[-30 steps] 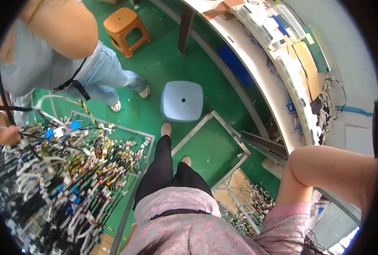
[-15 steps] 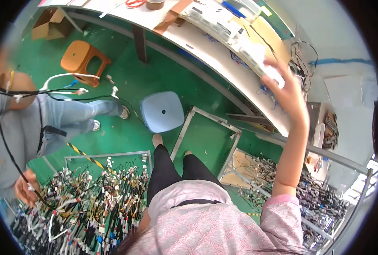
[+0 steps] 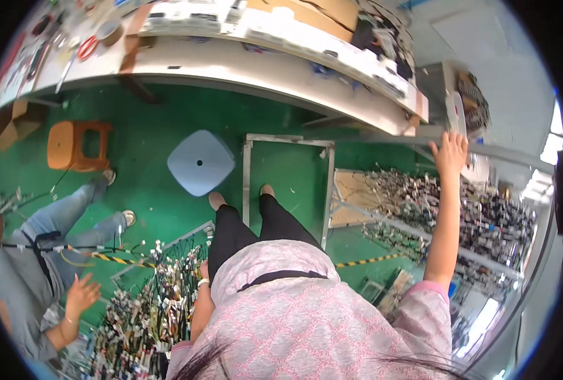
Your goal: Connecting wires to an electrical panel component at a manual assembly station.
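My right hand (image 3: 451, 153) reaches out at the far right, fingers stretched and apart, at a grey metal rail (image 3: 500, 154) beyond the bench's right end. Nothing shows in its grip; whether it presses on the rail I cannot tell. Just past its fingertips is a pale, long, rounded object (image 3: 455, 113), blurred. My left hand (image 3: 204, 270) hangs low beside my hip, with a light band at the wrist. It is mostly hidden by my body, next to a dense mass of hanging cable harnesses (image 3: 148, 310), and its fingers are unclear.
A long white bench (image 3: 230, 68) carries white fixtures (image 3: 275, 28), red-handled scissors (image 3: 87, 47) and a tape roll (image 3: 109, 31). Blue (image 3: 200, 163) and orange (image 3: 63, 145) stools and a metal frame (image 3: 247, 183) stand on the floor. More harnesses (image 3: 484, 215) lie right; a co-worker (image 3: 25, 272) is left.
My right hand has left the white fixtures on the bench and moved right to the rail. The view has turned right. My left hand now partly shows; the co-worker's hand has opened out.
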A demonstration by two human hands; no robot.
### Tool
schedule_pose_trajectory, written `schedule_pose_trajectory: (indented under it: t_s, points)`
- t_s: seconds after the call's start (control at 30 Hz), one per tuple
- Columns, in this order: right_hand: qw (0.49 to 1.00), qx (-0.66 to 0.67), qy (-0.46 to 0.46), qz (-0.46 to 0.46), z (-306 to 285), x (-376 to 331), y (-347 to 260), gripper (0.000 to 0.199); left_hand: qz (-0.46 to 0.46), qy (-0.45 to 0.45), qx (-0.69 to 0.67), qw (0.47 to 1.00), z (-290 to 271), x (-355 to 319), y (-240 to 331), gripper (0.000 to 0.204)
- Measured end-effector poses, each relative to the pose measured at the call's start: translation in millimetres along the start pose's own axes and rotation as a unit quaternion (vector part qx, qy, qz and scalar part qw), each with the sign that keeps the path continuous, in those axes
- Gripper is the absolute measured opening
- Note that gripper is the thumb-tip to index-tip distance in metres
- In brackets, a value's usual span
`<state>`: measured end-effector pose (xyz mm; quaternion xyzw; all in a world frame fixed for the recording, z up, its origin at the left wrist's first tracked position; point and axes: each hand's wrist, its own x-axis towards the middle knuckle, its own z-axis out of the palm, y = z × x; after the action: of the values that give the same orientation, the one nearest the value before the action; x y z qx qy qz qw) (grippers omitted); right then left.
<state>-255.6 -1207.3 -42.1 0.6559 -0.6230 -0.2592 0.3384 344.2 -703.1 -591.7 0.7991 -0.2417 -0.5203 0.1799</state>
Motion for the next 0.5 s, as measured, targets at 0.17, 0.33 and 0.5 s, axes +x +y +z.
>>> schedule_pose_trajectory:
  t_s: [0.17,0.33,0.5]
  points:
    - [1.000,-0.003,-0.018,0.018,21.8,-31.0,26.7,0.044,0.137,-0.067,0.068,0.986,-32.0,40.7,47.4,0.024]
    - [0.999,-0.023,0.003,0.027,43.6,-35.8,47.7,0.043,-0.103,-0.032,-0.310,0.945,-67.8,24.4,138.9,0.029]
    - [0.995,-0.027,-0.034,0.088,-0.9,-38.2,30.5,0.054,-0.159,0.000,-0.305,0.939,-87.7,38.5,135.8,0.030]
